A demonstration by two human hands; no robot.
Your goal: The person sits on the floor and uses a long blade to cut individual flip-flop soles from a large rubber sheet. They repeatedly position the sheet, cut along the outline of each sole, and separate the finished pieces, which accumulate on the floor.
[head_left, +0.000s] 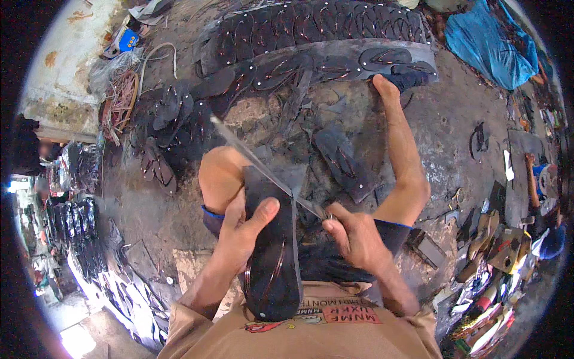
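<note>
Black rubber flip-flop with thin, shiny coppery straps (275,239) lies face up in front of the person's chest, its strapped end with a small white dot close to the tan printed shirt (371,338) and its other end pointing away over the lap. Its long axis runs nearly straight out from the body, leaning slightly left at the far end.

The left hand (239,236) is the nearer one: it grips the sole from the left edge, thumb pressed flat on top, while the fingers curl underneath, where I cannot tell how they sit.

The right hand (359,239), apart from the sole and to its right, is closed around the near end of a long, narrow steel blade (254,155); the handle is mostly hidden in the fist. That blade slants from near right to far left, across the sole's long axis, passing over the far end just beyond the left thumb. Whether its edge bites into the rubber cannot be made out.

Beyond the lap, another dark flip-flop with coppery straps (341,158) rests on the grey, stained floor (442,137).
</note>
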